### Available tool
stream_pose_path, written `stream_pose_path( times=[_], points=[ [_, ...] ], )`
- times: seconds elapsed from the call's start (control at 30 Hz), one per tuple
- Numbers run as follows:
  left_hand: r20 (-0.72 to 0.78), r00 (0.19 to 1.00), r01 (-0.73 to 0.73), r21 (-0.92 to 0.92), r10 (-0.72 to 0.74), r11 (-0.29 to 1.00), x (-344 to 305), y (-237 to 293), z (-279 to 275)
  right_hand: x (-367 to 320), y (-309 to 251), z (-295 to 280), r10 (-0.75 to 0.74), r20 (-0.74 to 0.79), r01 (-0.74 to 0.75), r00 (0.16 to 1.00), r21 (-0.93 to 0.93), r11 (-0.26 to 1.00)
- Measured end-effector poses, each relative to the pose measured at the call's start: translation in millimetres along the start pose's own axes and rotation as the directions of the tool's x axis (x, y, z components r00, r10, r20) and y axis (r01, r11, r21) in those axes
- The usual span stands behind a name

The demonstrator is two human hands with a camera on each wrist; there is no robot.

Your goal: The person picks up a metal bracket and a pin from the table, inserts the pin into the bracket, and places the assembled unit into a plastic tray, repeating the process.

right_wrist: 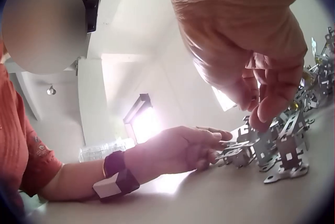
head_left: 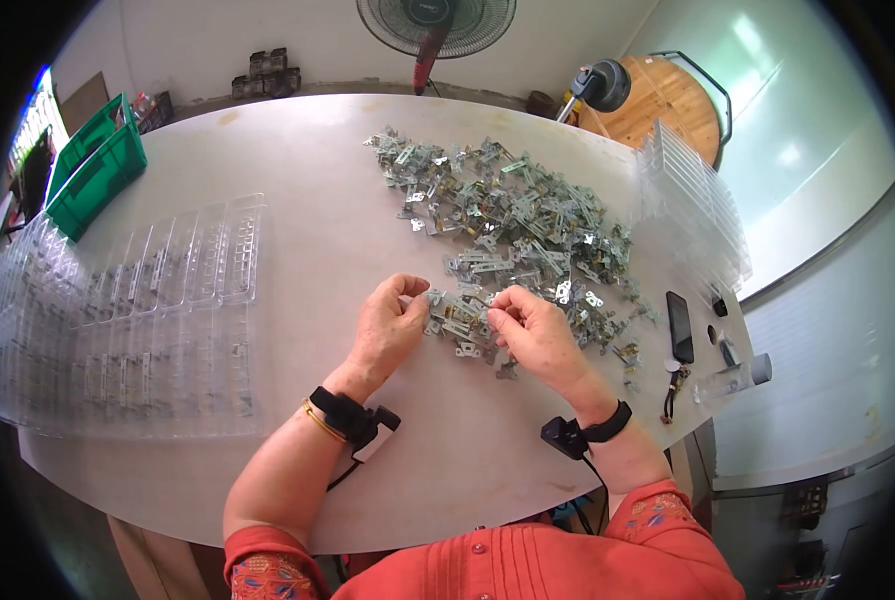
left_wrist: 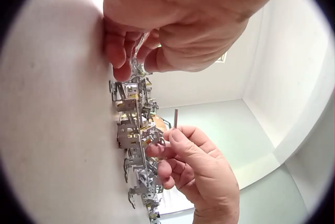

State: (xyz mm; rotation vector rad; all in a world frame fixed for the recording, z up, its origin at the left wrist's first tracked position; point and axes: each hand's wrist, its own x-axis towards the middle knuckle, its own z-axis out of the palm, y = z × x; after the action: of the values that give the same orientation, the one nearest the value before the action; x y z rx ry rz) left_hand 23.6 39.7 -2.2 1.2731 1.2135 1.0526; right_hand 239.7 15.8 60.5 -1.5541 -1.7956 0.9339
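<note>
Both hands are at the near edge of a heap of small metal brackets point(head_left: 507, 215). The left hand point(head_left: 389, 325) pinches a thin metal bracket point(left_wrist: 140, 43) between thumb and fingers, close over the tabletop; its fingers cover much of the part. To the right, the right hand point(head_left: 535, 335) holds a slim metal piece point(left_wrist: 176, 118) between thumb and forefinger, one end sticking up past the fingertips. Its other fingers curl loosely inward. Between the hands lie several loose brackets point(right_wrist: 285, 153), some with brass-coloured bits.
Clear plastic trays point(head_left: 167, 330) holding rows of brackets stand at left, with a green crate point(head_left: 97, 170) behind. More clear trays point(head_left: 692, 210) are stacked at right, near a phone point(head_left: 679, 327) and a clear bottle point(head_left: 732, 380). A fan point(head_left: 432, 25) stands beyond the table.
</note>
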Motion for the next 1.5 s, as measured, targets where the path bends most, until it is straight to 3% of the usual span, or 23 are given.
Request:
stream_pose_path(
  times=[0.17, 0.23, 0.5, 0.53, 0.67, 0.73, 0.87, 0.93, 0.97, 1.03, 1.07, 1.13, 1.23, 1.27, 1.33, 1.37, 1.43, 1.5],
  points=[
    [0.016, 0.999, 0.052, -0.255, -0.050, 0.966, -2.5, 4.5, -1.6, -1.4, 4.5, 3.6, 0.033, -0.025, -0.030, 0.999, 0.133, 0.991],
    [-0.036, 0.997, -0.073, -0.387, 0.063, 0.919, -2.0, 4.0, -1.7, -2.3, 2.5, 3.9, 0.037, -0.033, -0.030, 0.999, 0.209, 0.978],
    [-0.031, 0.987, -0.148, -0.530, 0.155, 0.835, -5.2, 13.0, -4.4, 5.6, -3.2, -1.5, 0.078, -0.107, -0.023, 0.991, 0.443, 0.896],
    [-0.049, 0.982, -0.180, -0.552, 0.183, 0.814, -6.5, 17.7, -4.0, 6.9, -5.6, -4.4, 0.009, -0.153, 0.062, 0.988, 0.449, 0.891],
    [-0.061, 0.968, -0.240, -0.529, 0.245, 0.814, -8.5, 28.7, -2.5, 10.9, -15.7, -11.5, -0.151, -0.296, 0.269, 0.943, 0.410, 0.871],
    [-0.146, 0.979, -0.190, -0.434, 0.140, 0.880, -6.0, 19.6, -0.4, 18.5, -1.0, -10.3, -0.132, -0.250, 0.227, 0.959, 0.403, 0.887],
    [-0.135, 0.989, -0.103, -0.379, 0.056, 0.920, -3.0, 5.2, -4.6, 19.7, 8.3, -4.5, -0.079, -0.185, 0.142, 0.980, 0.357, 0.923],
    [-0.180, 0.977, -0.151, -0.178, 0.118, 0.972, 0.0, 1.3, -3.7, 19.9, 6.3, -3.7, -0.044, -0.188, 0.119, 0.981, 0.408, 0.905],
    [-0.174, 0.977, -0.153, -0.180, 0.122, 0.972, 2.3, -0.8, -1.9, 19.8, 4.5, -3.8, -0.043, -0.194, 0.120, 0.980, 0.406, 0.906],
    [-0.248, 0.921, -0.314, -0.023, 0.299, 0.949, 3.2, -2.1, 0.1, 19.3, -0.8, -2.9, -0.151, -0.179, 0.211, 0.972, 0.389, 0.897],
    [-0.249, 0.921, -0.315, -0.021, 0.300, 0.949, 2.3, -3.1, -0.1, 18.4, -5.0, -2.7, -0.152, -0.178, 0.212, 0.972, 0.390, 0.896],
    [-0.187, 0.960, -0.251, -0.264, 0.206, 0.931, -2.9, 6.7, -1.5, 17.3, -15.2, -2.3, -0.235, -0.165, 0.283, 0.958, 0.403, 0.870],
    [-0.098, 0.978, -0.207, -0.402, 0.183, 0.892, -6.3, 18.1, -7.2, 18.7, -18.5, -2.5, -0.362, -0.148, 0.391, 0.920, 0.393, 0.832],
    [-0.103, 0.977, -0.212, -0.397, 0.186, 0.893, -6.0, 18.6, -9.3, 19.4, -19.1, -3.2, -0.368, -0.147, 0.396, 0.918, 0.397, 0.828],
    [0.032, 0.991, -0.096, -0.509, 0.130, 0.855, -5.8, 19.2, -13.7, 21.9, -20.0, -5.7, -0.409, -0.112, 0.418, 0.906, 0.404, 0.814],
    [0.028, 0.991, -0.101, -0.504, 0.133, 0.858, -5.9, 20.6, -14.5, 23.5, -20.4, -7.2, -0.415, -0.114, 0.423, 0.903, 0.408, 0.809],
    [0.190, 0.975, 0.009, -0.542, 0.112, 0.841, -6.5, 24.1, -13.8, 27.5, -20.8, -10.2, -0.439, -0.063, 0.427, 0.896, 0.394, 0.814],
    [0.240, 0.967, 0.056, -0.543, 0.090, 0.838, -9.0, 25.0, -12.2, 32.2, -20.4, -13.6, -0.462, -0.040, 0.437, 0.886, 0.404, 0.804]
  ],
)
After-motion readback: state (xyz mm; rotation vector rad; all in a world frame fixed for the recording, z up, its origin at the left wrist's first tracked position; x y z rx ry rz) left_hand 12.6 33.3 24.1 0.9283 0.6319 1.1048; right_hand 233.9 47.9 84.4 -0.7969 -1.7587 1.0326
